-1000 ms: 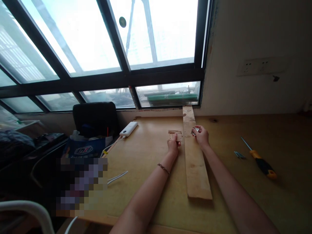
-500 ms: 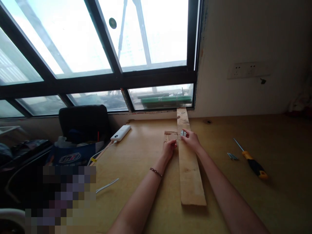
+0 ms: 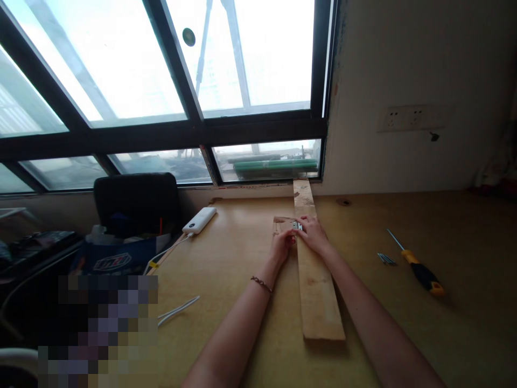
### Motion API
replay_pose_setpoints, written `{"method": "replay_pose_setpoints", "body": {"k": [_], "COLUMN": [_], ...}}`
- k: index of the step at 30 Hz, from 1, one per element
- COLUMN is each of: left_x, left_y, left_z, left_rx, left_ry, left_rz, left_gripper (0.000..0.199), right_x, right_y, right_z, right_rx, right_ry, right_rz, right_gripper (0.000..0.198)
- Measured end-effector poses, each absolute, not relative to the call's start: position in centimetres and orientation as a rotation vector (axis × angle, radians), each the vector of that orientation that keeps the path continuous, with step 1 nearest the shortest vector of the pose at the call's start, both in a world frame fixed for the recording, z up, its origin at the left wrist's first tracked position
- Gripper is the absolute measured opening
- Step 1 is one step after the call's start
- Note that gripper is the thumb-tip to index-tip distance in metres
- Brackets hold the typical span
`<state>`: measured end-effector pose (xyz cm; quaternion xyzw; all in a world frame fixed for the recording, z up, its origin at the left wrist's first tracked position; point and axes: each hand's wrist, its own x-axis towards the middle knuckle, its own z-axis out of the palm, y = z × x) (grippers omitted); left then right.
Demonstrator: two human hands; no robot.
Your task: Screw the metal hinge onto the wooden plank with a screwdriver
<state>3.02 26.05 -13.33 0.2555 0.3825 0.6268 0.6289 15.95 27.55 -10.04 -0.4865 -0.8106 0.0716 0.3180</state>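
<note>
A long wooden board point(image 3: 319, 291) lies lengthwise on the table, its far end by the window. Against its left edge sits a short wooden board point(image 3: 280, 224), partly covered by my left hand point(image 3: 283, 245), whose fingers are curled at its near end. My right hand point(image 3: 315, 234) rests over the long board and pinches a small metal hinge point(image 3: 298, 225). That hinge lies across the seam between the two boards, partly hidden by my fingers. My left thumb is close to the hinge.
On the right lie a screwdriver point(image 3: 420, 272) with a yellow and black handle and several screws point(image 3: 386, 259). A white power bank point(image 3: 200, 220) with a cable is at the table's left edge. A black chair point(image 3: 135, 199) stands beyond, and a white cable point(image 3: 180, 310) lies nearer.
My right hand has brought the hinge left and down from above the long board onto the seam between the boards. My left hand stays at the short board.
</note>
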Motion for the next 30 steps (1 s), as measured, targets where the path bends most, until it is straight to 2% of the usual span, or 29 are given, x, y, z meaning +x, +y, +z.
{"method": "replay_pose_setpoints", "body": {"k": [3, 9, 21, 30], "left_x": [3.39, 3.63, 3.67, 3.59], "left_y": [26.18, 26.46, 26.42, 26.34], "left_z": [-13.38, -13.67, -13.5, -13.51], "left_rx": [0.59, 0.578, 0.538, 0.591], "left_ry": [0.832, 0.868, 0.853, 0.85], "left_rz": [1.483, 1.523, 1.523, 1.498], "left_gripper": [0.022, 0.021, 0.02, 0.027], "right_x": [15.82, 15.71, 15.93, 15.91], "right_y": [27.38, 27.15, 27.5, 27.58], "right_z": [-9.81, -9.66, -10.28, -10.45], "right_rx": [-1.353, -1.387, -1.313, -1.34], "right_ry": [-2.171, -2.224, -2.184, -2.186], "right_rz": [0.117, 0.022, 0.034, 0.002], "right_gripper": [0.036, 0.037, 0.032, 0.033]}}
